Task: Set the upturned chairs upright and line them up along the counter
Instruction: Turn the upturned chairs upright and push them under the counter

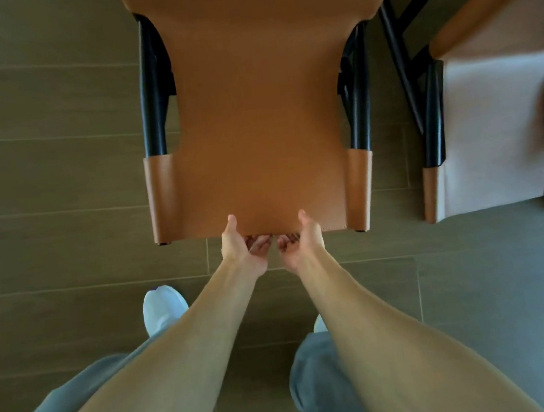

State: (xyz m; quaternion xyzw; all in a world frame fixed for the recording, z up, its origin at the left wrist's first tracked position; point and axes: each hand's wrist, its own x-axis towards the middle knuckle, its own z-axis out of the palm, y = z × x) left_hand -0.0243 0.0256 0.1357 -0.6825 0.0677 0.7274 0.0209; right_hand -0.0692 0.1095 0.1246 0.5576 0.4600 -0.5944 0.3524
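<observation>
Words on the brown chair: none are showing; no label
Words on the second chair: none are showing
Numbers or signs on the floor: none are showing

The floor is laid with long brown wood-look planks running left to right, with thin pale seams between them. Toward the lower right the surface looks greyer. A tan leather chair with black metal frame tubes stands over the planks at the top centre; whether its feet touch the floor cannot be told. Just to its right is a second chair with a pale panel and tan trim. Two white shoes stand on the planks near the bottom, the right one mostly hidden.
</observation>
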